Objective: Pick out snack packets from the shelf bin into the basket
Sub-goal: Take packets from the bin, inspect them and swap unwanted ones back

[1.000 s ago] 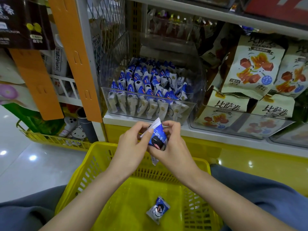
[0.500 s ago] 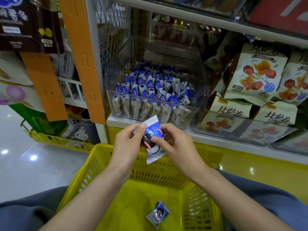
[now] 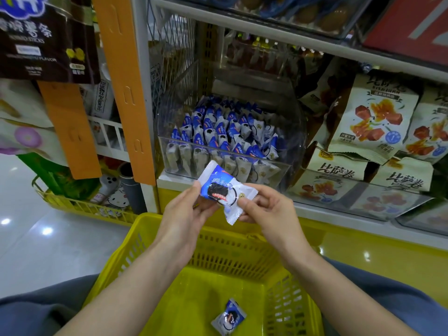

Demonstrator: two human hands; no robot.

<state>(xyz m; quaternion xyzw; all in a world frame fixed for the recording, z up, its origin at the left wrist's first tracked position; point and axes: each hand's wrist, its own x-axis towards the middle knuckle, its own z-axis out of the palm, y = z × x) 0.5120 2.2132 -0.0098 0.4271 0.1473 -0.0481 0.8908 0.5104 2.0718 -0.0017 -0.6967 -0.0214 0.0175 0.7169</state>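
Hands meet in front of the shelf, above the far wall of the yellow basket (image 3: 232, 253), both on one blue & white snack packet (image 3: 219, 191). L hand (image 3: 184, 212) pinches its left side btw thumb and curled fingers; R hand (image 3: 264, 209) pinches the right side, thumb on top, fingers folded under. Packet is held face-up and tilted, one crimped end pointing up toward the shelf, the other down toward the basket; a dark round cookie pic shows on the wrapper. It's in the air, touching neither basket nor bin. A second packet (image 3: 229, 317) of the same kind lies on the basket floor, near the right wall. Clear shelf bin (image 3: 294, 132) sits on the shelf just behind the hands, w/ many more packets (image 3: 218, 132) standing in rows inside. Right of the bin: beige snack bags (image 3: 371, 120) w/ red-orange print, stacked and leaning. Left of it: orange upright strip (image 3: 126, 88), a dark bag (image 3: 46, 37) hanging top left, and a smaller yellow wire basket (image 3: 84, 207) low by the glossy floor (image 3: 48, 251). Blue-grey trouser legs (image 3: 388, 301) flank the basket.
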